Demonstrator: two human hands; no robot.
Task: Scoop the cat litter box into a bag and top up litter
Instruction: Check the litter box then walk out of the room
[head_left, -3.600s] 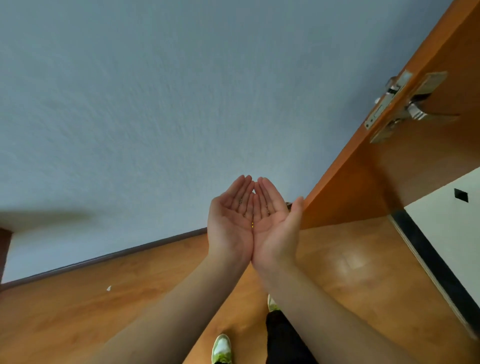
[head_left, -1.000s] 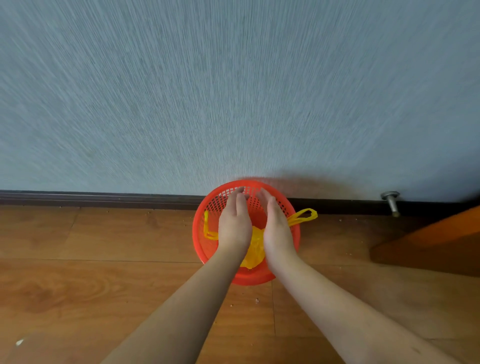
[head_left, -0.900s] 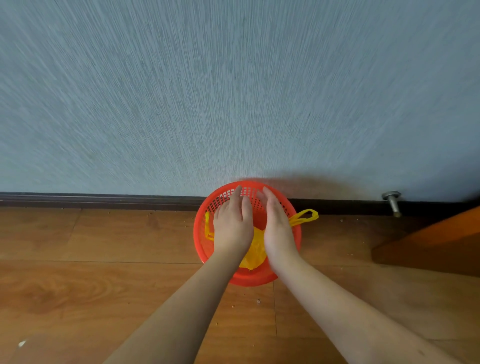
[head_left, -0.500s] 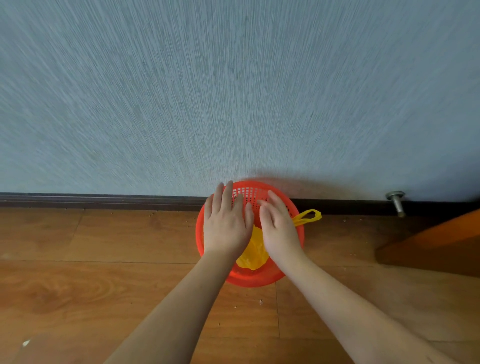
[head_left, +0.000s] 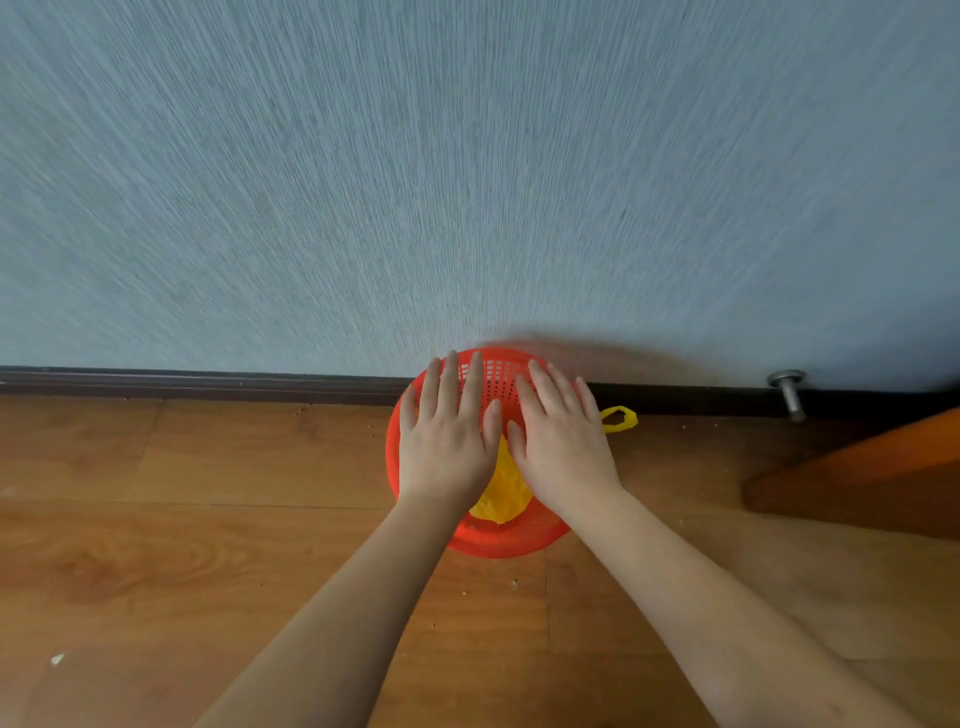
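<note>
A round orange mesh basket stands on the wooden floor against the wall. A yellow plastic bag lies inside it, and one bag handle hangs over the right rim. My left hand and my right hand are held side by side above the basket, palms down, fingers straight and slightly spread. Neither hand holds anything. The hands hide most of the basket's inside. No litter box or scoop is in view.
A blue-grey wall with a dark skirting board runs across the back. A metal door stop sticks out at the right, near the orange-brown door edge. Small crumbs dot the wooden floor.
Earlier my cupped hands were raised near the door. Since a second ago both hands turned palms down over the basket and the fingers spread apart.
</note>
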